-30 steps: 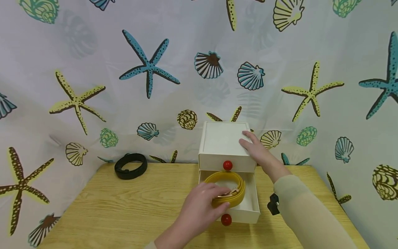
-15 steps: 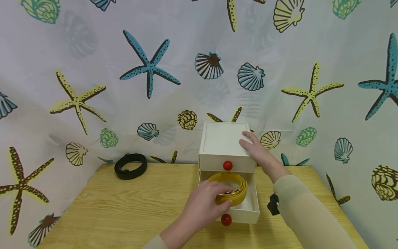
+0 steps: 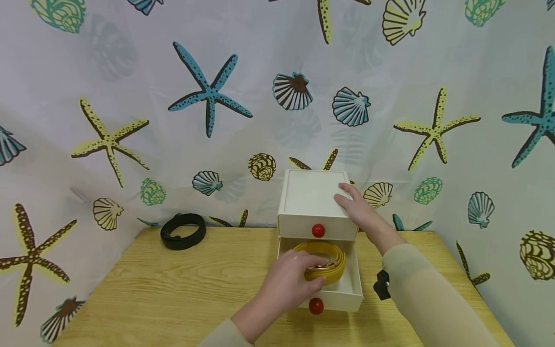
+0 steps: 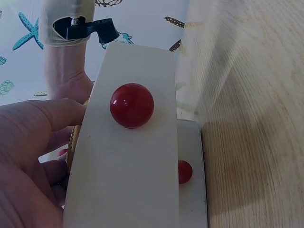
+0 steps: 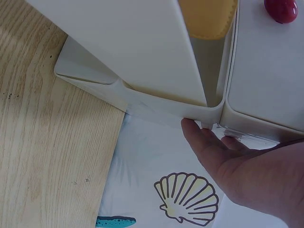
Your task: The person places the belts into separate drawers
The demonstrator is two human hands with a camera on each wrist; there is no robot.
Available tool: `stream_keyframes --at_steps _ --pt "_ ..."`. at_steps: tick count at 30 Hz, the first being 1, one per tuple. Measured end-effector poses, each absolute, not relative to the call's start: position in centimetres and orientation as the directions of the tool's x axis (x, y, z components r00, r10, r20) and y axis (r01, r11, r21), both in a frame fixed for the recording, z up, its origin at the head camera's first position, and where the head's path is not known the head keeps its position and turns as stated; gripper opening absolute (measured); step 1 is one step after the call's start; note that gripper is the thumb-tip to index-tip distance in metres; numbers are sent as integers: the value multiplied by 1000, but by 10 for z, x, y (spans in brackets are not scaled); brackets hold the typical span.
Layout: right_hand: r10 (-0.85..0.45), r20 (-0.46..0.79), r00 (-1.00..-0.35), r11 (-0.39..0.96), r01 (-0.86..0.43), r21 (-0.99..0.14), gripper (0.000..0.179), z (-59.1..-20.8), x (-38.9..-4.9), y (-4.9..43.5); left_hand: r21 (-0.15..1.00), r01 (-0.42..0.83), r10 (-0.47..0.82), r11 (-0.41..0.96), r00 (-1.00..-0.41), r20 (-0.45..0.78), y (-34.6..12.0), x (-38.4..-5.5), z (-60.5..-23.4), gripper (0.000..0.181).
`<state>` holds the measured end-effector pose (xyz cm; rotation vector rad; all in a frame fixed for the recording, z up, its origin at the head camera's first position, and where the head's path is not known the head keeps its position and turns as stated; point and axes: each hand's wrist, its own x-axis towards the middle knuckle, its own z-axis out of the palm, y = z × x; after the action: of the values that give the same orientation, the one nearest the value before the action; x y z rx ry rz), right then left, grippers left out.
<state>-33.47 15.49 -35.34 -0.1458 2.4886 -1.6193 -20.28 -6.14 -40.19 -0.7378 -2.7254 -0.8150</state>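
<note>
A coiled yellow belt [image 3: 331, 272] with a metal buckle lies in the pulled-out lower drawer [image 3: 349, 284] of a small white drawer box [image 3: 314, 193]. My left hand [image 3: 292, 279] pinches the near left side of the coil, fingers over the buckle and thumb outside. From the left wrist, the hand [image 4: 28, 152] shows behind the drawer front [image 4: 126, 161], mostly covering the belt. My right hand [image 3: 360, 205] rests on the box's right side, fingertips on the top edge. In the right wrist view, its fingers [image 5: 199, 140] lie along the box wall, with a belt piece [image 5: 209, 19] visible inside.
Red round knobs [image 3: 318, 230] sit on the drawer fronts; the upper drawer is closed. A coiled black belt [image 3: 183, 231] lies at the back left of the wooden table [image 3: 182, 289]. A patterned curtain [image 3: 260, 130] hangs behind. A small black device [image 3: 382, 284] sits by the right sleeve.
My left hand and the yellow belt have shifted slightly right and inward within the drawer. The right hand and box stay where they were.
</note>
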Motion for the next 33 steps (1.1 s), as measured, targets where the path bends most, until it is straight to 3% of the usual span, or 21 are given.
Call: stream_keyframes --at_steps 13,33 --pt "-179 -78 -981 409 -2 -912 70 -352 -333 155 398 538 440 743 -841 316 -58 -213 -407 28" --pt "-170 -100 -980 405 23 -914 69 -354 -333 156 397 528 463 750 -849 254 -54 -221 -408 27"
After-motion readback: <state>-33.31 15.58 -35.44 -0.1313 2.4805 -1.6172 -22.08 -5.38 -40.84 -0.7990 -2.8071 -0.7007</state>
